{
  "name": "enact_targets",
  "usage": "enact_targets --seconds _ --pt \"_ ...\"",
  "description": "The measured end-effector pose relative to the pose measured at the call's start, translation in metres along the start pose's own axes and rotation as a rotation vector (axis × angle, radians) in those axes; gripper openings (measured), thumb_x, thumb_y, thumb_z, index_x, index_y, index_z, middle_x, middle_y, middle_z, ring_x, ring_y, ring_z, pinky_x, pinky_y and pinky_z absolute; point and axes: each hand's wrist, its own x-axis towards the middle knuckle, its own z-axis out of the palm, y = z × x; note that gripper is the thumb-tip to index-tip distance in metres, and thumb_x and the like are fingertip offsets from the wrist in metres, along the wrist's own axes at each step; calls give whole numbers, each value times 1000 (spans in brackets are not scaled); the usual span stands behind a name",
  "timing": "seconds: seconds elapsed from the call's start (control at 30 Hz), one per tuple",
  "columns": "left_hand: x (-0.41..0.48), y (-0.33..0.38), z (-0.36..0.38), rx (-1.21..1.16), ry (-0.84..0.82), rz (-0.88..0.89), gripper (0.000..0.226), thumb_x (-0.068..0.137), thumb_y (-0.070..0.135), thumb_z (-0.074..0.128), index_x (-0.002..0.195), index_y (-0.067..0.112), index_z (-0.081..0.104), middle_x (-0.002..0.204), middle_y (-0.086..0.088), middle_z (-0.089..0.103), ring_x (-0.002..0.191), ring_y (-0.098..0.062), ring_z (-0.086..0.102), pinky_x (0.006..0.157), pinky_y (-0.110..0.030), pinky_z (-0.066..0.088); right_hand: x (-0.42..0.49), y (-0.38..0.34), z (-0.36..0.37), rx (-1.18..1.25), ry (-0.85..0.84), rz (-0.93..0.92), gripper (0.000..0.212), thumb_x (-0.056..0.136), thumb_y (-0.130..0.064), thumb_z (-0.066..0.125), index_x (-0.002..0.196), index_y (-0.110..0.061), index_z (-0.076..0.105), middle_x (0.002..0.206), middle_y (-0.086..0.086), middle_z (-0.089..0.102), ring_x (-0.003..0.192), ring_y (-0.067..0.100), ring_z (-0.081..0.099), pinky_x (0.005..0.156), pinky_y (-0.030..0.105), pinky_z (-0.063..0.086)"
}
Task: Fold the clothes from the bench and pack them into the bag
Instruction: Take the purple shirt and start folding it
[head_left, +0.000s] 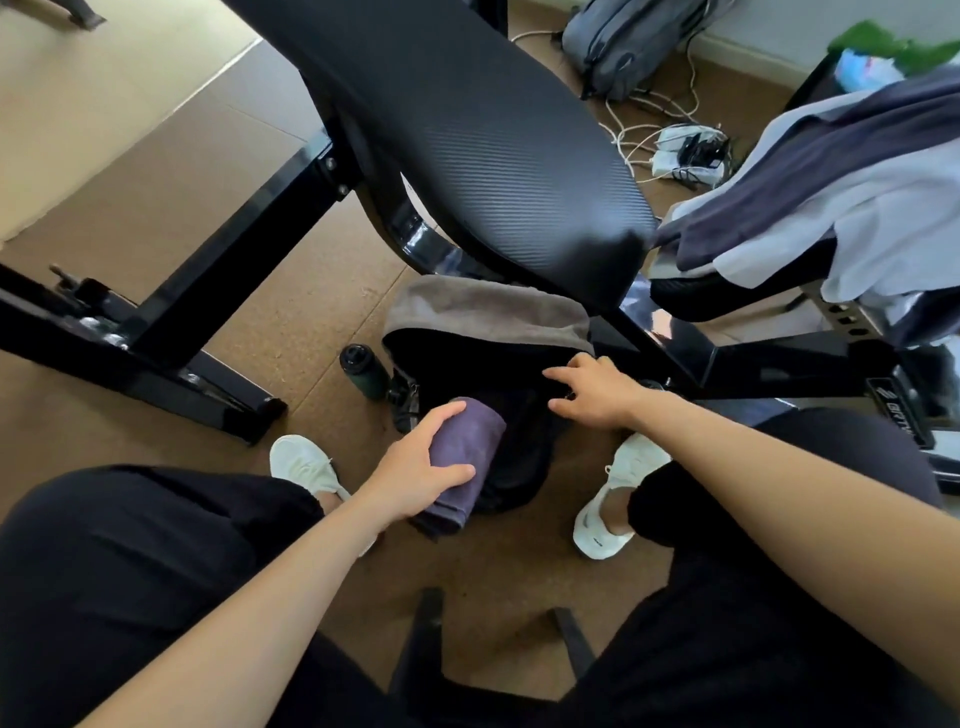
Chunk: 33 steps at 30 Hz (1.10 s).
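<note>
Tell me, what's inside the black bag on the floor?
A folded purple cloth, gripped by the left hand, is partly inside the bag; the dark interior hides anything deeper.

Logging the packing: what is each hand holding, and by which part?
Left hand grips the folded purple cloth across its middle. Right hand holds nothing; its spread fingers rest on the bag rim.

Bag (467, 364) partly under bench (467, 130)
</note>
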Motion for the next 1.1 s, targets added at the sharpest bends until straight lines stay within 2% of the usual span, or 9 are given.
enact_targets --seconds 0.17,0.33,0.43,0.57,0.63,0.8,0.9,0.97,1.1 --pt "56 -2 -1 208 -161 -8 79 88 32 73 152 48 30 143 6 53 115 -22 60 95 -42 51 34 13 -34 282 89 -71 73 100 -42 56 161 -20 22 167 5 26 152 26 28 122 38 26" --pt "131 -10 16 519 -221 48 84 85 32 66 151 57 19 136 -4 51 110 -30 61 85 -48 55 60 28 -50 430 174 -92 62 102 -30 56 158 -21 32 158 3 43 139 23 47 112 27 33" --pt "174 -14 26 691 -208 158 78 88 30 61 149 56 20 137 -3 48 111 -33 61 80 -44 56 76 33 -55 485 196 -97 52 103 -27 54 154 -21 41 143 6 59 130 21 56 112 31 39" --pt "222 -23 42 900 -202 264 62 96 25 56 147 46 29 142 -5 46 111 -33 61 71 -36 48 87 36 -62 589 227 -109 40 106 -24 49 144 -16 56 145 1 58 137 16 51 118 35 36" --pt "240 -29 48 989 -156 299 59 93 17 59 142 41 37 138 -6 48 113 -34 59 76 -38 46 88 36 -64 679 237 -93 36 106 -26 48 138 -17 62 135 -1 65 129 14 56 114 34 41" --pt "262 -46 53 1205 -59 389 54 86 10 48 138 27 52 136 -11 52 126 -36 48 105 -51 36 88 38 -64 875 196 -65 23 106 -32 49 119 -33 68 100 -21 68 103 -8 61 82 4 43" --pt "267 -68 63 1219 -255 201 60 93 24 55 151 32 38 156 -6 38 142 -33 34 118 -53 23 91 35 -63 956 180 -44 19 104 -38 53 106 -35 72 84 -26 71 86 -16 62 68 2 43" --pt "268 -78 69 994 -381 -52 63 97 41 52 155 33 30 163 -5 32 148 -34 29 121 -55 16 92 33 -63 998 181 -32 19 103 -39 54 103 -33 72 74 -31 68 77 -19 61 64 2 41" --pt "265 -85 66 696 -436 -198 65 96 47 53 154 32 29 156 -10 43 143 -36 39 119 -50 23 87 30 -65 1010 173 -61 28 102 -46 52 111 -29 73 92 -23 71 86 -17 62 70 5 43"
